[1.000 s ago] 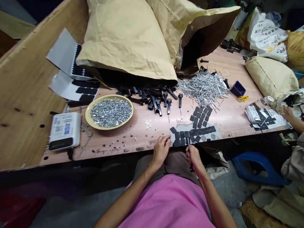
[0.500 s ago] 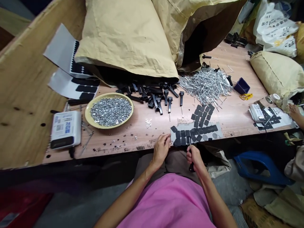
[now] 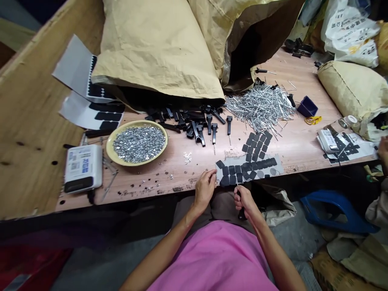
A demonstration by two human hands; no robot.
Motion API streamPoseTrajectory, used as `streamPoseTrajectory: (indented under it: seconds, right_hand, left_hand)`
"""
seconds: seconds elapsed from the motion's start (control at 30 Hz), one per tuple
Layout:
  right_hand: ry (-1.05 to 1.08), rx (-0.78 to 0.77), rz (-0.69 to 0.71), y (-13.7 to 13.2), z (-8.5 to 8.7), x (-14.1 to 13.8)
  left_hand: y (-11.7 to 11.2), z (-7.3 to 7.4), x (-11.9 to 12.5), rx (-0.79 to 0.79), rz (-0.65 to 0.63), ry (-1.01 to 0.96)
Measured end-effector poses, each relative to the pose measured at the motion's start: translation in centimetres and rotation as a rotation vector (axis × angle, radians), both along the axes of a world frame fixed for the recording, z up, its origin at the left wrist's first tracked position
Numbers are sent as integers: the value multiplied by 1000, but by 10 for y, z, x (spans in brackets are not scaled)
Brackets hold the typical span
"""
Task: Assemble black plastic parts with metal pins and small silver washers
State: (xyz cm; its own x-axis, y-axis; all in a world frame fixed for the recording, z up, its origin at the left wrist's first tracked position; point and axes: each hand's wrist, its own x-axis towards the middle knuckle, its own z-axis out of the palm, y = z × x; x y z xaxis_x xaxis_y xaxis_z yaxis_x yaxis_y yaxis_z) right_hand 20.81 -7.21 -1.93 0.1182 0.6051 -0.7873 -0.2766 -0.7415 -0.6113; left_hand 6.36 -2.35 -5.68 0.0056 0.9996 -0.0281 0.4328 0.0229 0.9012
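My left hand [image 3: 205,187] pinches the left corner of a grey backing sheet [image 3: 266,171] covered with black pads, at the table's front edge. Just below that edge, my right hand [image 3: 244,199] is closed on a black-handled part with a thin metal pin [image 3: 240,202]; the pin tip points up at the sheet. More loose black pads [image 3: 256,144] lie behind the sheet. Several black handled parts [image 3: 200,123] lie further back, beside a heap of metal pins [image 3: 260,107].
A yellow dish [image 3: 113,155] of small silver nuts sits left, with a white device [image 3: 83,168] beside it. Large paper sacks [image 3: 160,48] fill the back. A blue cup [image 3: 307,107] and another person's hand [image 3: 383,147] are at right. A blue object [image 3: 333,206] lies under the table.
My right hand has risen slightly toward the sheet's front edge. My left hand stays on the sheet's corner. The view has shifted a little.
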Motion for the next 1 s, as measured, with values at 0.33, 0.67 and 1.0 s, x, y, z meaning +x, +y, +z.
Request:
streamPoseTrajectory:
  seconds: [0.33,0.67,1.0]
  right_hand:
    - [26,37,10,-4,16,30]
    - [65,18,96,-28,-1,15]
    - [-775,-3,-1,-74,-82,121]
  left_hand:
    - [44,18,11,82,58,38]
    - [117,34,28,42,117,334]
    - [140,42,33,-38,97,240]
